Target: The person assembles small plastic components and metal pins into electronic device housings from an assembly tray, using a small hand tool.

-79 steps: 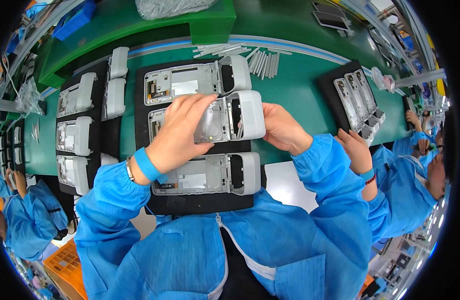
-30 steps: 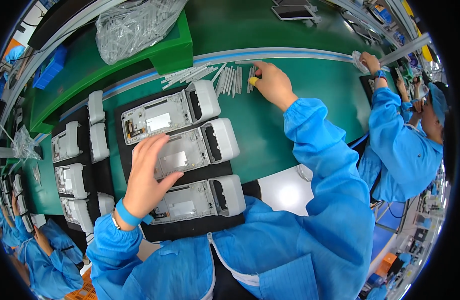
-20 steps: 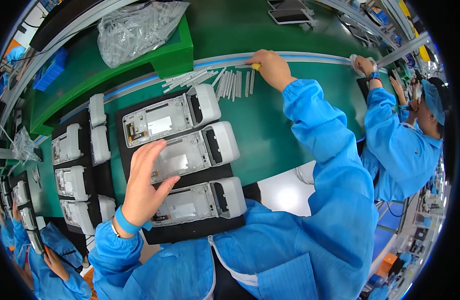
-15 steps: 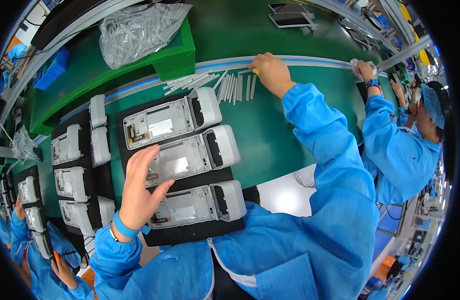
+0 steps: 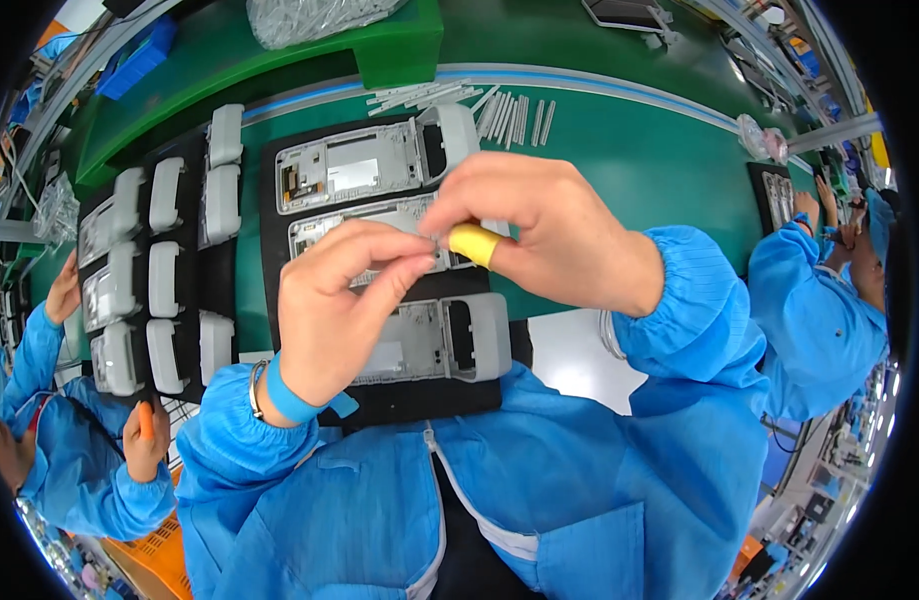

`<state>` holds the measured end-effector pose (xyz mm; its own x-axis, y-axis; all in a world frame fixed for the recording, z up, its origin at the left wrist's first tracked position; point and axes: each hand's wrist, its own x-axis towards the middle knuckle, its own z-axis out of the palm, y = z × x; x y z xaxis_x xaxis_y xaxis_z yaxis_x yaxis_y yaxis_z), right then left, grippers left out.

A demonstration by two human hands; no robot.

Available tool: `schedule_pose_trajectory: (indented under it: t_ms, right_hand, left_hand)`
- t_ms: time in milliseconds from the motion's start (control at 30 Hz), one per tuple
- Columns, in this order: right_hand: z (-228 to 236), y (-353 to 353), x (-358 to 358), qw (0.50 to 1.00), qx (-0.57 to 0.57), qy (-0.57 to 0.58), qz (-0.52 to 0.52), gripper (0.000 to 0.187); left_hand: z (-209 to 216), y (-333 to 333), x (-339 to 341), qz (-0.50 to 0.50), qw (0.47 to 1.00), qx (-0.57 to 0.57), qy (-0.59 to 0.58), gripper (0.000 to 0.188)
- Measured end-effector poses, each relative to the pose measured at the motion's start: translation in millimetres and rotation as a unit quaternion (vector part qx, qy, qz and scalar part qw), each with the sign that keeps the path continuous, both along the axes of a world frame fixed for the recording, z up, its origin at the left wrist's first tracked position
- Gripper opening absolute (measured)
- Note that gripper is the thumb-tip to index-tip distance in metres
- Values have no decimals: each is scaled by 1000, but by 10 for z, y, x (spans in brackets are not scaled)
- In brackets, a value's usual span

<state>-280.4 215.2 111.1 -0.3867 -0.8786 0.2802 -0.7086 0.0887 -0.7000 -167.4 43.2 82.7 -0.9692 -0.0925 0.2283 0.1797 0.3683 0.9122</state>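
Observation:
My left hand, with a blue strap at its wrist, meets my right hand over the middle grey device housing. The fingers of both are pinched together; whatever lies between them is too small or hidden to make out. A yellow cover wraps my right thumb. Beyond my hands lies the far housing, and nearer to me the near housing, partly behind my left hand. All three rest in a row on a black mat. Thin pale strips lie in loose groups past the far housing.
More grey housings stand on black mats to the left. A green stand bearing a clear bag is at the back. A metal rail crosses the bench. Co-workers in blue sit left and right.
My right hand has come back from the strips to above the middle housing. My left hand has left that housing's edge and joined it, fingers now pinched. The whole view has shifted.

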Motion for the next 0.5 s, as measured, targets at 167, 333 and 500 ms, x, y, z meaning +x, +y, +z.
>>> schedule_pose_trajectory:
  t_ms: [167,333,500]
  right_hand:
    - [-129,-106,326,946,-117,-280,-115,15]
    - [-148,-26,519,858,-138,-474,-144,12]
    - [-269,423,427,850,-185,-429,-244,10]
  left_hand:
    - [43,116,126,36,972,230,-37,21]
    - [-10,172,208,4,973,231,-12,22]
    - [-25,117,382,-90,995,16,-42,64]
